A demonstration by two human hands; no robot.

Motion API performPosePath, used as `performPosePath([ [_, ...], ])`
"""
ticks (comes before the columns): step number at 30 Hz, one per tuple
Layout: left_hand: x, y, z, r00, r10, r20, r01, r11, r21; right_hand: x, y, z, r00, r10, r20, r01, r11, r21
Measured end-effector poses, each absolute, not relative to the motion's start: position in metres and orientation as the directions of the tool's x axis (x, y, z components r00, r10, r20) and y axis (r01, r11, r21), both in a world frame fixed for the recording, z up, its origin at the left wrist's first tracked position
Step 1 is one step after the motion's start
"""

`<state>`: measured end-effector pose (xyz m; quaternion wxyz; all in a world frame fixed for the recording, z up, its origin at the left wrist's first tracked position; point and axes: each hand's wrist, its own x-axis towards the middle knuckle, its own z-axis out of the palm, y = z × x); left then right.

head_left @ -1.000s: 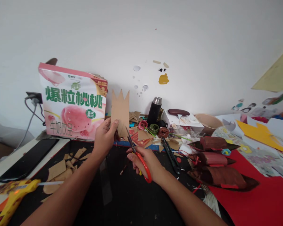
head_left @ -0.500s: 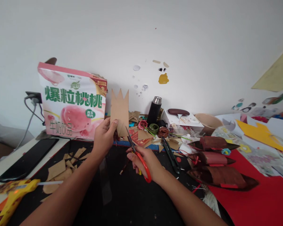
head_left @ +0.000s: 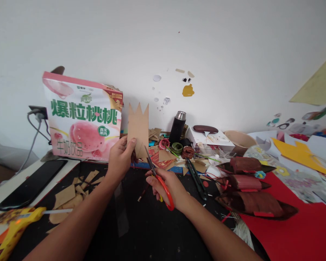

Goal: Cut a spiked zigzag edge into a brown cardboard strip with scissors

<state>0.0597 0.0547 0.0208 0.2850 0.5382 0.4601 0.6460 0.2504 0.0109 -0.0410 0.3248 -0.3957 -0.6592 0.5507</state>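
Note:
Upright between the thumb and fingers of my left hand (head_left: 122, 152) is a flat piece of cardboard (head_left: 138, 125). Its top edge is cut into pointed teeth, and slanting lines show near its lower end. My right hand (head_left: 165, 186) grips a pair of scissors (head_left: 151, 165) with red-orange handles and a bit of yellow inside. The blades point up and left, close together, their tips near the cardboard's lower right edge. I cannot tell whether the tips touch it.
A pink drink box (head_left: 84, 119) stands behind my left hand. Cardboard scraps (head_left: 67, 195), a yellow glue gun (head_left: 21, 224) and a phone (head_left: 32, 185) lie left. Rightward are a utility knife (head_left: 196, 179), a black flask (head_left: 177, 127) and brown boat models (head_left: 256, 203) beside red paper (head_left: 301, 232).
Almost nothing differs. The view has shifted very slightly; both hands, the cardboard and the scissors keep their places.

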Motion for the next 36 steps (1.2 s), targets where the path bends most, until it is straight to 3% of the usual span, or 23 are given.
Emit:
performPosePath([
  [36, 0.063, 0.053, 0.015, -0.251, 0.886, 0.390, 0.105, -0.376, 0.921, 0.249, 0.005, -0.029, -0.434, 0.899, 0.059, 0.387, 0.245, -0.889],
])
